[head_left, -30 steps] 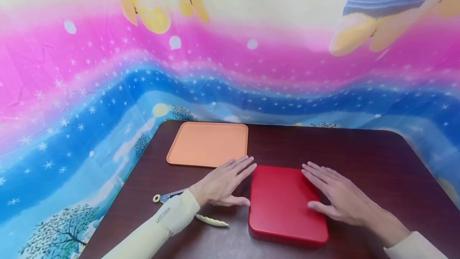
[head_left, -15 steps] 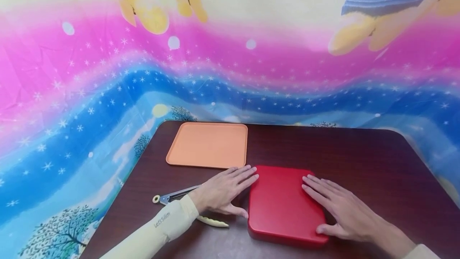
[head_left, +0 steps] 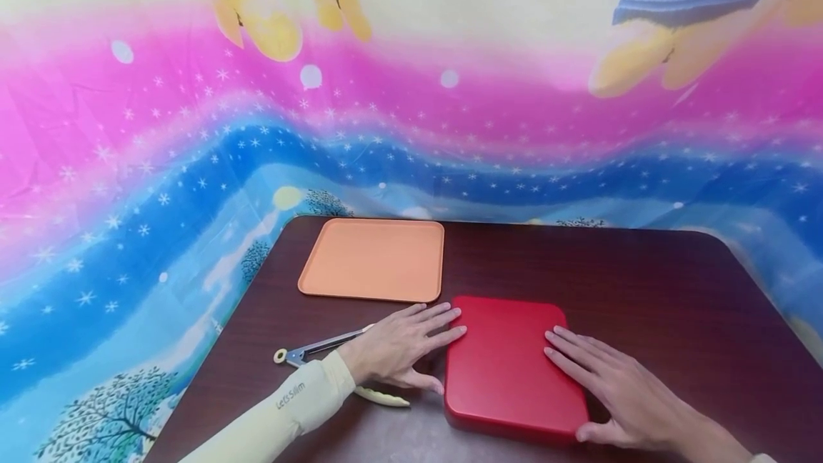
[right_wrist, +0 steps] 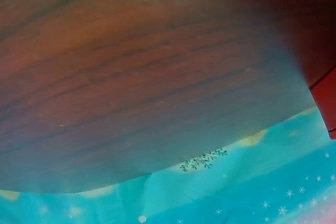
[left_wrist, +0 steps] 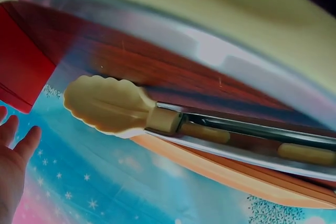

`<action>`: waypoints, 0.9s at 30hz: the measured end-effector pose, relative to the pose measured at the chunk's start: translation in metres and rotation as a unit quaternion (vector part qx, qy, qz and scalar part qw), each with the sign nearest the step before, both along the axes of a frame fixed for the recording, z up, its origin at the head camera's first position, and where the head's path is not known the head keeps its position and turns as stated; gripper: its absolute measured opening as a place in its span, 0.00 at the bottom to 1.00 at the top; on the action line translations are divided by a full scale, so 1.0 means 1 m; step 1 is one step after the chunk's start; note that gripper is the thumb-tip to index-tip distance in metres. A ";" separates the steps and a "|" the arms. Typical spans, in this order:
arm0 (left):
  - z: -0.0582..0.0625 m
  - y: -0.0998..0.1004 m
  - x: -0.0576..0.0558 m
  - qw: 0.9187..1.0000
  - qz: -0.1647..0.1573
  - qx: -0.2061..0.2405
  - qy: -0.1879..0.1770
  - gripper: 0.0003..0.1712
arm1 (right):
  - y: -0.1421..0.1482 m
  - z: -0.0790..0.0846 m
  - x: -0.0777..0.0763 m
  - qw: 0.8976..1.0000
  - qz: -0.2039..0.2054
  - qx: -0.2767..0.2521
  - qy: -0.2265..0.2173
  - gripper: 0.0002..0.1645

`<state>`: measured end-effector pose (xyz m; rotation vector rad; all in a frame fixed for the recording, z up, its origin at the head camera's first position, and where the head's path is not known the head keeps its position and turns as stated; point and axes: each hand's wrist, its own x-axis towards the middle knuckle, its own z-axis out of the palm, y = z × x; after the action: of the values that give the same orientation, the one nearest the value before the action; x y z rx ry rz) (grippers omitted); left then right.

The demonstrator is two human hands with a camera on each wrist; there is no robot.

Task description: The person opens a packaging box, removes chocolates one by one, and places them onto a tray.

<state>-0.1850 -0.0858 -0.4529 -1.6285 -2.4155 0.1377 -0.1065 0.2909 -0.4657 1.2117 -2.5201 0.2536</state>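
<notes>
A red rectangular box [head_left: 508,370] lies flat on the dark wooden table, between my two hands. My left hand [head_left: 398,345] spreads its straight fingers at the box's left side, fingertips over the upper left edge and thumb near the side. On the other side, my right hand [head_left: 617,388] rests extended fingers along the right edge, its thumb at the lower right corner. Under the left wrist lie tongs [head_left: 324,344] with cream scalloped heads, partly hidden by that hand and sleeve. One tong head [left_wrist: 107,106] appears large in the left wrist view. The right wrist view shows no hand.
An orange tray [head_left: 373,259] lies at the table's back left, beyond the left hand. Behind the dark table [head_left: 643,270] hangs a colourful printed cloth [head_left: 514,120]. The box's corner [right_wrist: 326,100] shows at the right wrist view's edge.
Both hands have slid nearer along the box's sides, the right one farther, towards its lower right corner. More of the tongs shows. Box and tray have stayed in place.
</notes>
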 end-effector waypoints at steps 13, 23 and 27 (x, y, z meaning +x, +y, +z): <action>-0.001 0.000 0.002 1.000 -0.018 -0.003 0.007 0.48 | 0.010 -0.014 0.004 1.000 0.013 0.000 0.024 0.58; -0.004 -0.001 0.003 1.000 -0.025 0.008 0.007 0.50 | 0.015 -0.019 0.002 0.999 0.032 -0.008 0.030 0.56; -0.005 -0.001 0.003 1.000 -0.026 0.009 0.011 0.49 | 0.015 -0.020 0.002 0.999 0.032 -0.010 0.031 0.55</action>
<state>-0.1818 -0.0871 -0.4580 -1.6707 -2.3494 0.1234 -0.1040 0.3057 -0.4860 1.2745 -2.4228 0.2531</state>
